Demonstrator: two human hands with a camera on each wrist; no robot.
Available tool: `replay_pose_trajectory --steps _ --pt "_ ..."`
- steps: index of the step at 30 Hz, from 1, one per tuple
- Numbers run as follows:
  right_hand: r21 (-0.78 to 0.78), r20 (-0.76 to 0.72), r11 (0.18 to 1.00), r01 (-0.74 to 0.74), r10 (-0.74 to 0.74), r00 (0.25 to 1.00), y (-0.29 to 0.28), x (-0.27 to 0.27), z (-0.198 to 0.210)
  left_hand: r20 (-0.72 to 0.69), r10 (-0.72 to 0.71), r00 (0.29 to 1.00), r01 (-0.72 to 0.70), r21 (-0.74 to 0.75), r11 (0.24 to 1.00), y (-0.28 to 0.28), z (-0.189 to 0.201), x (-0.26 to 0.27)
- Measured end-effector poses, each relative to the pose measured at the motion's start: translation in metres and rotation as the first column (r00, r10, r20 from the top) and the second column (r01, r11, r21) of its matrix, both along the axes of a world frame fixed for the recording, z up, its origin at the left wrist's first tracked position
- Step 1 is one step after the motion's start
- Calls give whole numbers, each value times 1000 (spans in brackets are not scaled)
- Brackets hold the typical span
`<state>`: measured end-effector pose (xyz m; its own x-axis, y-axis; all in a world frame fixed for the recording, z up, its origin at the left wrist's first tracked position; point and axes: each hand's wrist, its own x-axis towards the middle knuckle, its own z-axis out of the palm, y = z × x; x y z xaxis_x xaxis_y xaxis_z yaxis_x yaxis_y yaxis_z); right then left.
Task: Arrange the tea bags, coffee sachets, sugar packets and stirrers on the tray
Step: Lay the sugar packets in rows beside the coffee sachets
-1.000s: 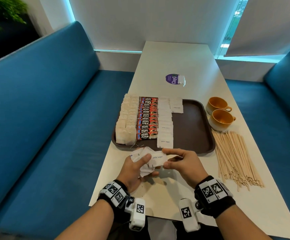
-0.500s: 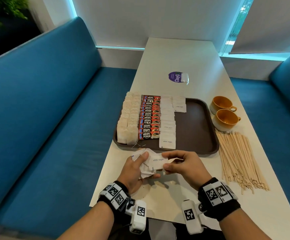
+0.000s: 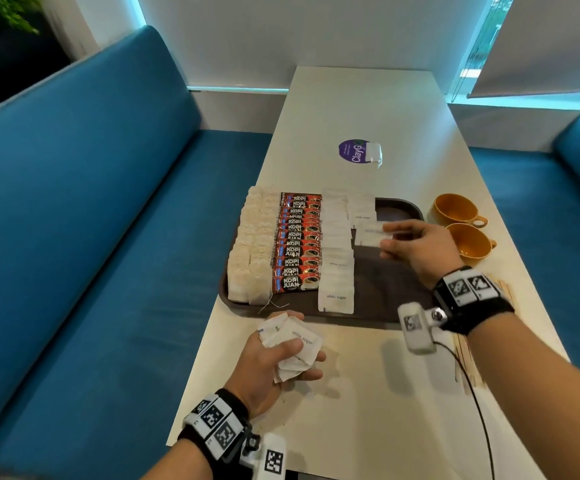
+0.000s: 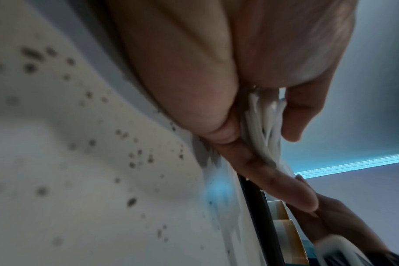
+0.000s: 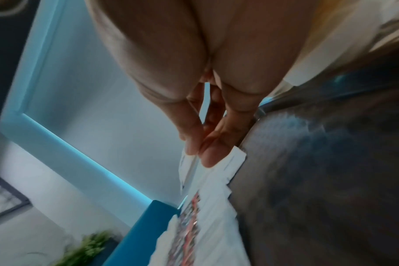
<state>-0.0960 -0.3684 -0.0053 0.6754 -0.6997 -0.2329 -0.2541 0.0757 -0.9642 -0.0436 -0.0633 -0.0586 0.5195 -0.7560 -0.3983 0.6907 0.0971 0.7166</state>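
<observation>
A dark brown tray [image 3: 388, 282] holds a column of tea bags [image 3: 252, 247], a column of red coffee sachets [image 3: 299, 242] and columns of white sugar packets [image 3: 337, 258]. My right hand [image 3: 382, 237] pinches one white sugar packet [image 3: 369, 234] over the tray, by the short second sugar column [image 3: 363, 211]; in the right wrist view thumb and finger pinch that packet [image 5: 186, 168]. My left hand [image 3: 281, 355] grips a bunch of sugar packets [image 3: 293, 341] just in front of the tray; the same bunch of packets [image 4: 262, 126] sits between its fingers. Wooden stirrers [image 3: 465, 355] lie right of the tray, mostly hidden by my right arm.
Two orange cups [image 3: 461, 226] stand right of the tray. A purple round sticker [image 3: 352, 151] with a small white packet [image 3: 373, 154] lies farther back on the white table [image 3: 361, 410]. Blue bench seats [image 3: 91, 237] flank the table on both sides.
My right hand has pulled one sugar packet from the bunch and carried it forward and right over the tray. The left hand stays near the tray's front edge with the bunch.
</observation>
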Motion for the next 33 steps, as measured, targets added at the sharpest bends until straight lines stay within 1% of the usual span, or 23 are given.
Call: replay_pose_trajectory --steps 3,7,9,15,18,22,25,30,32,33 --pt "-10 -81 999 39 -40 996 -36 29 -10 12 6 1000 -6 0 1000 -1 -4 2" --pt "-7 -209 1000 -1 0 978 -60 52 -23 10 -3 1000 4 -13 1000 -1 -6 4" --pt "-26 -250 999 -24 17 968 -65 62 -31 6 -5 1000 5 -21 1000 -1 -8 4" --pt "-189 -361 979 -82 8 933 -74 83 -52 15 -11 1000 12 -38 999 0 -18 6" --pt "-240 -435 963 -124 7 900 -76 88 -51 22 -12 1000 13 -51 999 0 -22 7" --pt "-252 -472 955 -154 18 881 -76 89 -45 29 -8 1000 10 -48 999 -1 -28 8" --pt "-269 -462 954 -131 -9 887 -71 84 -39 30 -21 999 23 -77 997 1 -30 9" --pt "-331 -338 944 -10 -108 935 -45 63 -5 17 -28 999 30 -123 992 3 -31 8" --pt "-298 -266 954 -4 -79 961 -20 48 15 31 -25 999 29 -129 991 2 -31 8" --pt "-281 -240 959 -29 -41 970 -5 39 23 45 -23 999 29 -123 992 2 -32 8"
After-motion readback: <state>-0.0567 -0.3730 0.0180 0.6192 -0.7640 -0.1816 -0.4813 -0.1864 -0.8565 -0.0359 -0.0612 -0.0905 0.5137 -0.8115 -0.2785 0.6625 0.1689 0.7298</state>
